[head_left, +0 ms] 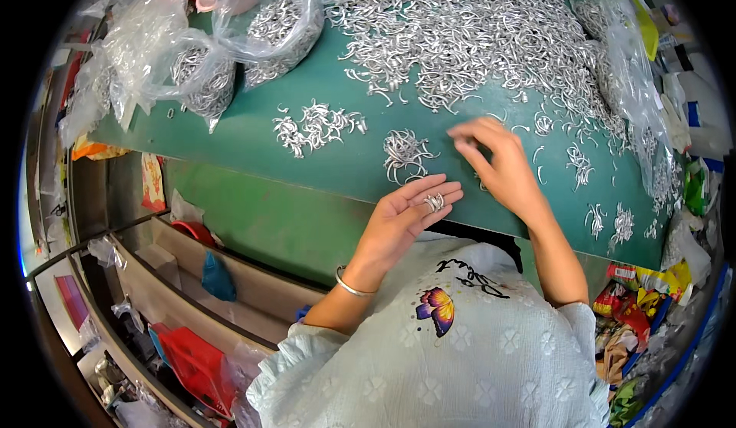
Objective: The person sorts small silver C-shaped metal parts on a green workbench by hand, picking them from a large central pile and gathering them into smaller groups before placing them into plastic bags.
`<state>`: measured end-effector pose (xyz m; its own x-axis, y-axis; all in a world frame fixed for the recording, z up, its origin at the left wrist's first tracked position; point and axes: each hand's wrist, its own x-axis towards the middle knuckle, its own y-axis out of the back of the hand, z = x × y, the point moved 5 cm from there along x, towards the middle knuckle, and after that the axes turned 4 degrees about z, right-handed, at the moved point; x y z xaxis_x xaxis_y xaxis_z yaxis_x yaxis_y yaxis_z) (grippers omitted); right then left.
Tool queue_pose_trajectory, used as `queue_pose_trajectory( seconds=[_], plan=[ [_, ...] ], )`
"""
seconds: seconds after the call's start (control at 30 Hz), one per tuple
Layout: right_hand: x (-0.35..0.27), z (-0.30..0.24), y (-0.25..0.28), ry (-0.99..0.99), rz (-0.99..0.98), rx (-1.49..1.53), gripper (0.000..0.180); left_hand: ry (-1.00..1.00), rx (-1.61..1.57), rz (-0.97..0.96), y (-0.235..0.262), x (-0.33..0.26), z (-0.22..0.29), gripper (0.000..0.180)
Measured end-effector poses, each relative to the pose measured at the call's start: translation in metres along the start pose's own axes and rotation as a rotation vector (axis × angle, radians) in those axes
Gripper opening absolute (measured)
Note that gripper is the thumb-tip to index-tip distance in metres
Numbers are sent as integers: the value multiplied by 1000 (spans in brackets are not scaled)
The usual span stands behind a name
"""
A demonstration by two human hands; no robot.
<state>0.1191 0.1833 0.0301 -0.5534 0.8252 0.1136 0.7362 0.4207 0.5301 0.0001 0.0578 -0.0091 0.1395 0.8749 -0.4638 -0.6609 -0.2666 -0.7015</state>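
Observation:
My left hand (pixel 410 217) is turned palm up at the table's near edge, with a few small curved silver metal pieces (pixel 435 202) lying across its fingers by the thumb. Over the tabletop to the right, my right hand (pixel 494 152) has its fingers bent and its thumb apart from them; the fingertips are slightly blurred and I see nothing between them. A small heap of curved metal pieces (pixel 404 152) lies just beyond my left hand. Another loose heap (pixel 318 127) sits farther left.
A large pile of the pieces (pixel 460 29) covers the far side of the green table (pixel 253 140). Clear bags of pieces (pixel 280 33) stand at the far left. Small clusters (pixel 580 163) lie to the right. A drawer-like compartment (pixel 222 290) and red basket (pixel 195 367) are below left.

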Motion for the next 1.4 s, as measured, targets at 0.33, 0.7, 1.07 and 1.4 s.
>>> queue_pose_trajectory(
  seconds=[0.33, 0.7, 1.07, 1.4],
  plan=[
    [-83, 21, 34, -24, 45, -224, 40, -49, 29, 69, -5, 9, -20, 42],
    [-80, 34, 1, 115, 131, -335, 25, -209, 122, 232, 18, -9, 2, 33],
    [-131, 30, 63, 42, 532, -236, 23, -66, 258, 17, -61, 24, -36, 38],
    [-267, 82, 168, -389, 1107, -320, 19, 6, 641, -362, -194, 110, -141, 32]
  ],
)
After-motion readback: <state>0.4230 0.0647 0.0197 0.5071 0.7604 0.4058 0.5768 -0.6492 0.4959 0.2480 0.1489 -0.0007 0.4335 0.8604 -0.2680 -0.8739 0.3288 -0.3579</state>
